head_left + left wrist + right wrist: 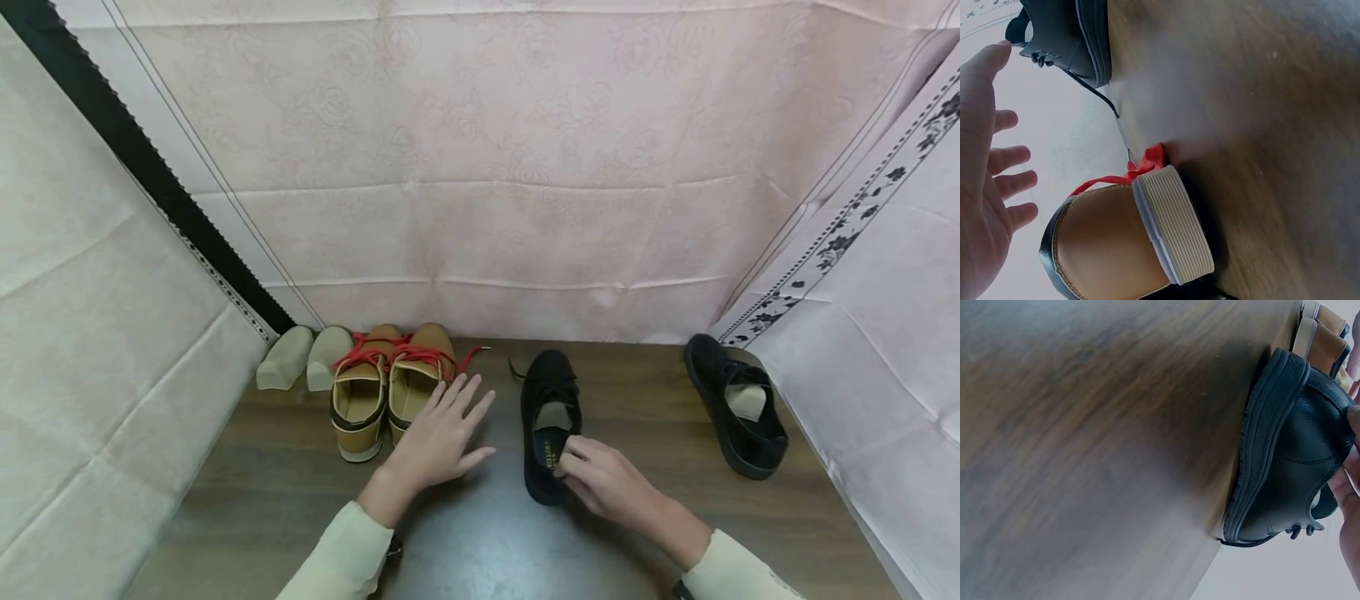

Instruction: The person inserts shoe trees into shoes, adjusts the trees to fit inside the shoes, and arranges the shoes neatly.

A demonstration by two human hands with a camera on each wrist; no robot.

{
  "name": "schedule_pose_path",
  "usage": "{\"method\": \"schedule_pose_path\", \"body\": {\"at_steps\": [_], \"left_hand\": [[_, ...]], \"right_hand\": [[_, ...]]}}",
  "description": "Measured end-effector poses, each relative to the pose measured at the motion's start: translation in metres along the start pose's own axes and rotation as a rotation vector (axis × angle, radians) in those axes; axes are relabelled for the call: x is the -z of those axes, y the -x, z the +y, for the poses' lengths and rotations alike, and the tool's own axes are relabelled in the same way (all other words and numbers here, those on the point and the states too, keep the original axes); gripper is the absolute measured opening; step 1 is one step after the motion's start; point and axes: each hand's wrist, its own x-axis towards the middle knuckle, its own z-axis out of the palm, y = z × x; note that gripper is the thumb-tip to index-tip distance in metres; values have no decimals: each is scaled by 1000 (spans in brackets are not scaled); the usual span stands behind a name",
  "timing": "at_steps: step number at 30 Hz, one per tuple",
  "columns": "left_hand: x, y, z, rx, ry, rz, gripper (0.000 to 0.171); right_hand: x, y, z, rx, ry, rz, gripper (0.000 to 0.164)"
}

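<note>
- Nearest the camera, pale sleeves [341, 554] reach over the wood-grain surface [262, 500].
- Left hand [438, 437]: fingers spread wide, holding nothing, beside a tan shoe [414, 392] with red laces [423, 357].
- Right hand [607, 479]: thumb and fingers pinch the collar near the heel of the black shoe [551, 387], which stands upright between the tan shoe and another black shoe [716, 421].
- Probably light and sturdy: smooth, pliant upper, stiffer thick sole.
- Best hold: heel collar, thumb outside, fingers inside; that edge may fold.
</note>
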Motion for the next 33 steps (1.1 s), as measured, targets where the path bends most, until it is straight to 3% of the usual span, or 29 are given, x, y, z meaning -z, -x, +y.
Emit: {"method": "schedule_pose_path", "body": {"at_steps": [10,21,28,33], "left_hand": [[-3,-8,6,-26,-30,-9,79],[-12,-16,17,-46,-51,30,80],[-17,-12,22,-34,-36,11,81],[-19,-12,22,-28,-41,3,81]], "right_hand": [[10,10,6,-29,34,9,27],[23,21,15,-15,58,27,31],[26,28,18,-7,61,20,21],[30,35,21,-47,76,2,26]]}}
